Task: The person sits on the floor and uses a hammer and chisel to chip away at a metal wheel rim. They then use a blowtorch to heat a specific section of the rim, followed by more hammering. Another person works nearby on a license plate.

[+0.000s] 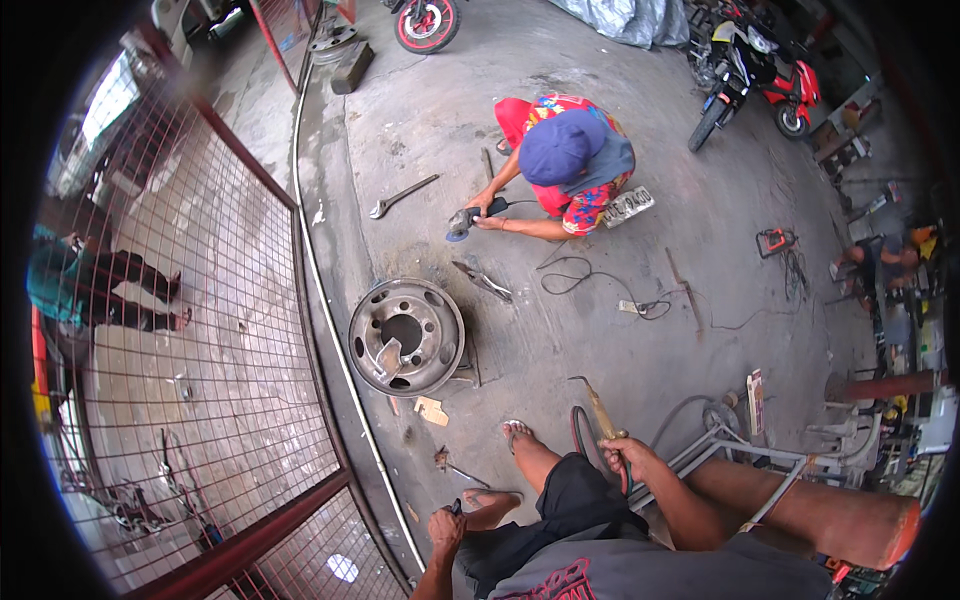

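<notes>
My right hand (628, 456) is wrapped round the lower end of a gas torch (601, 412) with a brass-coloured body. Its thin bent tip points up and to the left, and dark hoses (578, 432) loop down beside it. Over my left leg, my left hand (446, 530) is closed on a small dark thing, mostly hidden by the fingers. Ahead and to the left lies a grey steel wheel rim (446, 362), raised on a stand, with a metal piece (388, 357) resting on its centre. Both hands are apart from the rim.
A crouching person in a blue cap (560, 148) holds an angle grinder (466, 220) beyond the rim. A wrench (402, 196), pliers (484, 282) and cables (570, 280) lie on the concrete. A red mesh fence (230, 290) runs along the left; an orange-brown cylinder (800, 505) lies at right.
</notes>
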Demonstrator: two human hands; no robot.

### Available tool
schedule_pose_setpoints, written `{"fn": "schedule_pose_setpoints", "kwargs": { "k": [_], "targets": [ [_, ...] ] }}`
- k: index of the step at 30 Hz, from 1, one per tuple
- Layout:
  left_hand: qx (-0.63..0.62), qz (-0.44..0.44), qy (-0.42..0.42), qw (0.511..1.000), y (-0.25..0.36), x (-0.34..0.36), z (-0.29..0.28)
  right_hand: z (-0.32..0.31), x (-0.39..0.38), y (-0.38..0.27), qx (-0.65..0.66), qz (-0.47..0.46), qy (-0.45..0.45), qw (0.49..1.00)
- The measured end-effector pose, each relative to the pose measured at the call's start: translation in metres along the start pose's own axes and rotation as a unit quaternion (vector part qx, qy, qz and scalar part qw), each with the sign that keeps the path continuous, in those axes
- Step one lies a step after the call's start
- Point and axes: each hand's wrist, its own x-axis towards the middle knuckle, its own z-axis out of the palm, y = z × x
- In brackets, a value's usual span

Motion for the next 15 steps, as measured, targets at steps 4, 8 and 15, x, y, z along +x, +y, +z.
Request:
{"fn": "schedule_pose_setpoints", "kwargs": {
  "k": [4,8,15],
  "targets": [
    [0.000,-0.029,0.003,1.000,0.054,-0.022,-0.075,-0.026,-0.026,0.004,0.113,0.008,0.034,0.993],
    [-0.072,-0.077,0.032,0.994,0.021,-0.014,-0.102,-0.027,-0.042,-0.007,0.145,-0.052,0.012,0.988],
    [-0.157,-0.065,-0.074,0.983,0.040,0.006,-0.129,-0.035,-0.085,0.005,0.273,-0.132,0.080,0.949]
  ]
}}
